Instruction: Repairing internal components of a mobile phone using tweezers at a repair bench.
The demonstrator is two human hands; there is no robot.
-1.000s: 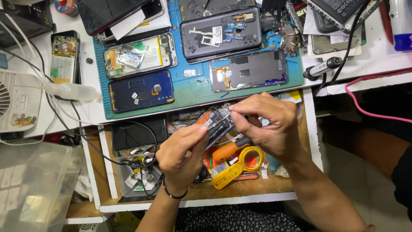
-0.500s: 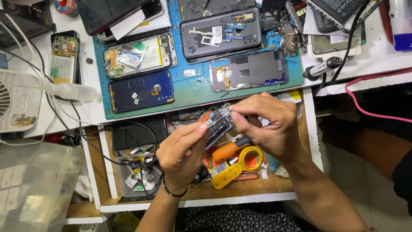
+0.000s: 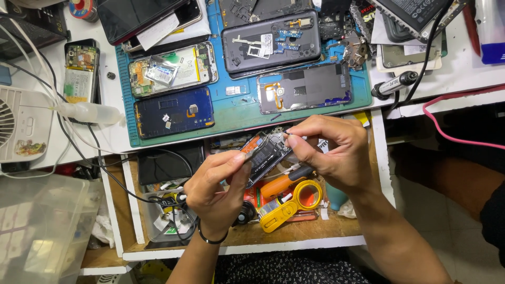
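Observation:
Over an open drawer I hold a small dark phone part point(image 3: 265, 153) with an orange corner, tilted, between both hands. My left hand point(image 3: 218, 184) pinches its lower left edge with thumb and fingers. My right hand point(image 3: 329, 150) has its fingertips closed on the upper right corner of the part. A black band circles my left wrist. Whether my right fingers hold a small tool is hidden.
A blue-green work mat point(image 3: 236, 108) above carries several opened phones and back covers. In the drawer lie an orange-handled screwdriver point(image 3: 281, 183) and a yellow magnifier point(image 3: 292, 204). A soldering handle point(image 3: 394, 84) and a red cable point(image 3: 452, 134) lie right; a white fan point(image 3: 18, 123) and a clear box point(image 3: 42, 226) stand left.

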